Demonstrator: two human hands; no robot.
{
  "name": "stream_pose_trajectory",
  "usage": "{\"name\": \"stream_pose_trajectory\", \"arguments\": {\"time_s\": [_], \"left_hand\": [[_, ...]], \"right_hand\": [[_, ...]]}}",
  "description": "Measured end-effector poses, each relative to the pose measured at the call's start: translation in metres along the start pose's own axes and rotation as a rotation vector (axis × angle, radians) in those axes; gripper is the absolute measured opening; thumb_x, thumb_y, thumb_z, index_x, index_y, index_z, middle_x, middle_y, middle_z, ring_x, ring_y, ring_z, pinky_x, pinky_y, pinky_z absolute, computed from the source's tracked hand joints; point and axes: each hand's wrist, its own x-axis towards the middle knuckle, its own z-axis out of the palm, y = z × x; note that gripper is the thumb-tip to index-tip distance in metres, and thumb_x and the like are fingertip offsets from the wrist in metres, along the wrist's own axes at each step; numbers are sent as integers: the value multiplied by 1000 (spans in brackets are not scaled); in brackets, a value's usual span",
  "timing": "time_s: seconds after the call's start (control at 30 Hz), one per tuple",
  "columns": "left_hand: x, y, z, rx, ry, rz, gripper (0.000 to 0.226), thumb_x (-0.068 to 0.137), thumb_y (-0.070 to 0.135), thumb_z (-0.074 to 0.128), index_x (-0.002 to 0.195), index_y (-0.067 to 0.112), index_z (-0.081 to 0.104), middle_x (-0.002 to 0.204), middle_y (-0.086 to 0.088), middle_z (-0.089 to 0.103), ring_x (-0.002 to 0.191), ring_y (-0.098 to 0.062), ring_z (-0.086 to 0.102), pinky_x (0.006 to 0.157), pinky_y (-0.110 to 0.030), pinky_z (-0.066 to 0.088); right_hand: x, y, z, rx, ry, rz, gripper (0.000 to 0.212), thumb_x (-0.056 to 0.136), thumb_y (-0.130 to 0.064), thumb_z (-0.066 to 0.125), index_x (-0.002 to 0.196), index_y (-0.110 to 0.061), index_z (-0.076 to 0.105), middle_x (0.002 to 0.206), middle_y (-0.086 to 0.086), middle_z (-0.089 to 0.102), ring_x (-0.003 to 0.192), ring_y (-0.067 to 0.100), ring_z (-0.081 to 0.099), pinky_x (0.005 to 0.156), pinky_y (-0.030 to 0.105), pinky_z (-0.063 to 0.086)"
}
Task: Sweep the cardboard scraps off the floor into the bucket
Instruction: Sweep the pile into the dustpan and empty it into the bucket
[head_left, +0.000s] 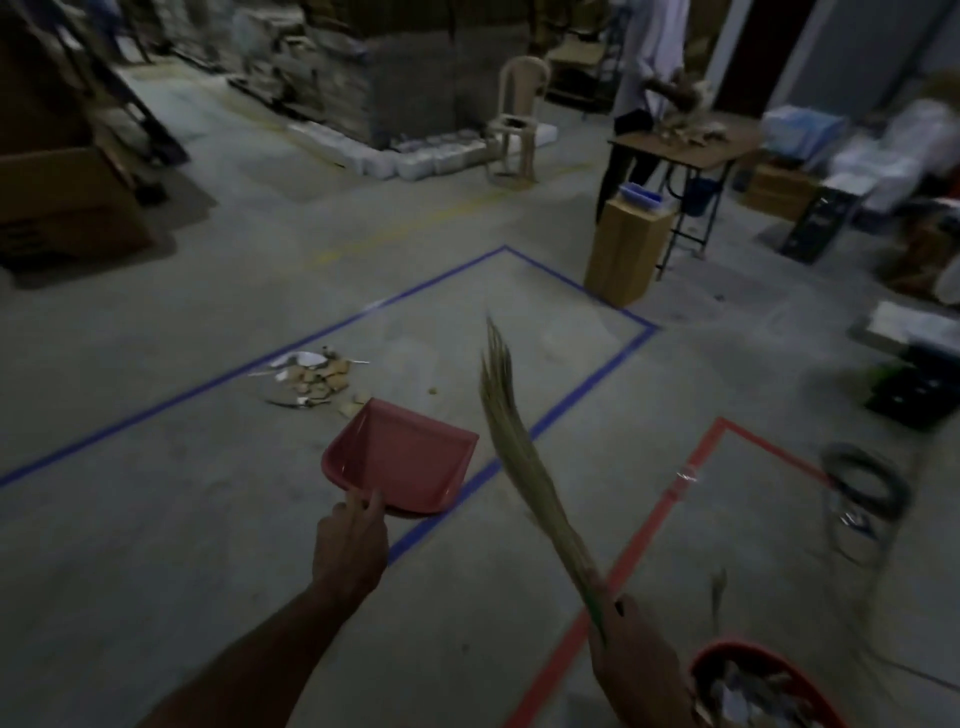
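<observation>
My left hand (351, 540) grips the red dustpan (402, 457); my right hand (631, 654) clasps the broom (511, 447). Cardboard scraps (317, 382) lie on the floor (182, 519) beyond the dustpan. Red bucket (748, 656) at lower right holds scraps.

scraps (311, 379) on floor, just beyond dustpan (400, 457); broom (514, 452) right of dustpan; bucket (753, 686) near right corner.
</observation>
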Motion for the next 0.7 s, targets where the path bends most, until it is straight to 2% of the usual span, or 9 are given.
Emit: {"name": "stream_pose_trajectory", "arguments": {"time_s": [0.07, 0.13, 0.2, 0.27, 0.33, 0.43, 0.5, 0.63, 0.7], "left_hand": [[12, -33, 5, -12, 17, -49, 34, 75, 9, 71, 109, 9, 68, 93, -15, 61, 66, -30, 61, 52, -36, 47], [20, -62, 7, -29, 16, -92, 31, 79, 8, 68, 110, 10, 67, 93, -13, 60, 67, -27, 59, 52, -35, 47], [25, -86, 6, -34, 27, -127, 28, 80, 7, 68, 108, 11, 66, 90, -12, 59, 65, -26, 58, 51, -33, 44], [30, -108, 4, -37, 50, -156, 27, 76, 4, 70, 101, 9, 66, 86, -13, 59, 60, -26, 57, 49, -31, 37], [39, -129, 5, -34, 69, -197, 24, 74, 3, 71, 96, 10, 65, 83, -13, 58, 57, -27, 55, 51, -31, 33], [52, -155, 13, -18, 86, -279, 20, 77, 4, 64, 97, 11, 63, 84, -14, 57, 60, -29, 56, 55, -36, 40], [62, -169, 17, -32, 101, -326, 18, 79, 2, 59, 95, 10, 60, 83, -15, 56, 60, -30, 56, 56, -38, 43], [90, -198, 29, -64, 114, -386, 19, 79, -1, 58, 95, 9, 57, 82, -16, 54, 57, -31, 55, 51, -36, 46], [113, -214, 35, -62, 120, -421, 22, 76, -2, 55, 96, 8, 59, 81, -17, 55, 55, -32, 55, 50, -36, 46]], "right_hand": [[19, -27, 14, -48, 34, -6, 86, 69, -29, 84, 147, -32, 47, 78, -1, 45, 41, 21, 41, 33, 35, 36], [37, -55, 22, -88, 24, -46, 84, 67, -30, 84, 144, -32, 51, 75, -4, 39, 39, 15, 31, 32, 30, 29], [55, -89, 17, -90, -86, -46, 79, 80, -36, 73, 151, -36, 38, 81, -5, 36, 47, 13, 31, 41, 29, 30], [74, -117, 16, -84, -92, -77, 70, 96, -42, 49, 156, -42, 12, 96, -2, 38, 60, 17, 40, 56, 32, 37], [99, -143, 18, -110, -127, -127, 65, 101, -43, 36, 156, -42, 1, 110, 0, 39, 62, 16, 41, 61, 31, 39], [138, -179, 20, -179, -178, -181, 59, 103, -40, 34, 156, -35, 9, 117, 1, 42, 59, 12, 39, 61, 30, 41], [166, -199, 26, -210, -197, -209, 57, 104, -39, 35, 156, -34, 13, 118, 2, 45, 68, 16, 46, 61, 29, 41], [237, -234, 53, -245, -280, -232, 61, 104, -39, 34, 157, -36, 4, 135, 9, 47, 95, 20, 62, 66, 31, 43], [276, -254, 64, -247, -319, -225, 56, 104, -34, 31, 156, -33, 12, 134, 10, 48, 98, 23, 61, 71, 34, 46]]}}
